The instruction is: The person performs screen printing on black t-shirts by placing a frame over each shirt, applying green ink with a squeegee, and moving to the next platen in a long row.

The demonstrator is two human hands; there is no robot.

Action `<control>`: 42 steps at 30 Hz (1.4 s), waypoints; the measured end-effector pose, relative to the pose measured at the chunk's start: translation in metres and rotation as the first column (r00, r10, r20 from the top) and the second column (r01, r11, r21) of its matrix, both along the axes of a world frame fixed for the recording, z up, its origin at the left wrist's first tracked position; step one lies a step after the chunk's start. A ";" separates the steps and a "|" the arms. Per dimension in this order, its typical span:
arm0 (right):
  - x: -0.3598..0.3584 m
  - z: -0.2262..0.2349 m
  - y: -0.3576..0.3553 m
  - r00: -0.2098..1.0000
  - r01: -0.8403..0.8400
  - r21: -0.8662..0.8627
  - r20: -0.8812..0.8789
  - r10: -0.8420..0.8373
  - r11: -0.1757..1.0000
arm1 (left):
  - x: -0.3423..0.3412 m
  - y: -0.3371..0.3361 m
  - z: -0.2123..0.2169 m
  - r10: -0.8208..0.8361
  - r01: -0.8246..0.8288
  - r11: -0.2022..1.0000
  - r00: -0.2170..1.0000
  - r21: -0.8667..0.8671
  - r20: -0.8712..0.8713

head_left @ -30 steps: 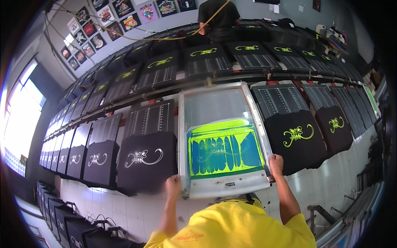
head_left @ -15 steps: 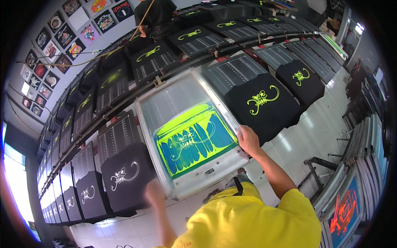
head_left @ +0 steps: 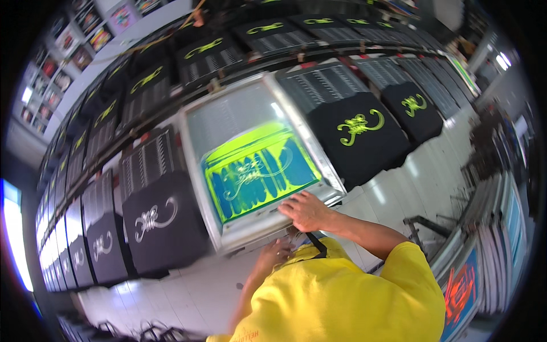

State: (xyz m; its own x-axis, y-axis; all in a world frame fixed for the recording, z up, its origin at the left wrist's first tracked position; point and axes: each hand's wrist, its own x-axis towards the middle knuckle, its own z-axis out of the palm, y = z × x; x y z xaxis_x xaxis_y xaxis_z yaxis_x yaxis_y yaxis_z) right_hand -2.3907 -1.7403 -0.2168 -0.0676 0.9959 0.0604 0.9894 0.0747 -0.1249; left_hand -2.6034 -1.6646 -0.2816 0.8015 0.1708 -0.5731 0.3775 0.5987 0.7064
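Note:
A metal-edged printing screen lies tilted across the table in front of me. Neon yellow-green ink is banked across the middle of its mesh, with streaks over the blue area below, where a scorpion-like design shows. My right hand holds the near edge of the frame, fingers bent over it. Close to my waist, just past that edge, is my left hand; its fingers look loosely curled, but blur hides whether they hold anything. What lies under the screen is hidden. Right of it, a black fabric piece bears a bright yellow-green print.
Left of the screen, a black fabric piece carries a pale print, with several more beyond. Further printed pieces line the table's far side. Screens stand stacked at the right, near a dark metal bracket. White tiled floor runs alongside.
My right hand has moved from the frame's right side to its near edge. My left hand has come from the left corner toward my waist. The whole view has shifted slightly.

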 end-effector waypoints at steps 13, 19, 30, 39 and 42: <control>0.031 0.021 0.052 0.995 0.084 0.209 -0.067 -0.071 0.974 | 0.022 -0.016 -0.054 0.094 -0.093 0.979 0.996 0.181 0.003; 0.099 0.022 0.132 0.994 0.095 0.176 -0.079 -0.082 0.980 | 0.038 -0.025 -0.055 0.134 -0.144 0.945 0.990 0.293 0.052; 0.136 0.020 0.201 0.992 0.124 0.087 0.004 -0.125 0.988 | 0.038 -0.026 -0.073 0.231 -0.260 0.931 0.963 0.258 0.137; 0.133 0.011 0.195 0.991 0.131 0.062 -0.037 -0.128 0.989 | 0.031 -0.016 -0.046 0.146 -0.216 0.927 0.961 0.308 0.235; 0.117 0.013 0.172 0.991 0.121 -0.010 -0.064 -0.121 0.993 | 0.033 -0.019 -0.071 0.158 -0.218 0.909 0.969 0.355 0.192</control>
State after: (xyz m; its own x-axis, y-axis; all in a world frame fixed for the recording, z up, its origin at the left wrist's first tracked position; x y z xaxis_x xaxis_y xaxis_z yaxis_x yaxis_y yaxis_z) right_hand -2.2735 -1.5684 -0.2038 0.0571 0.9969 0.0547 0.9810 -0.0458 -0.1886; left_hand -2.5699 -1.6833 -0.3531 0.8071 0.5025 -0.3099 0.1511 0.3316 0.9312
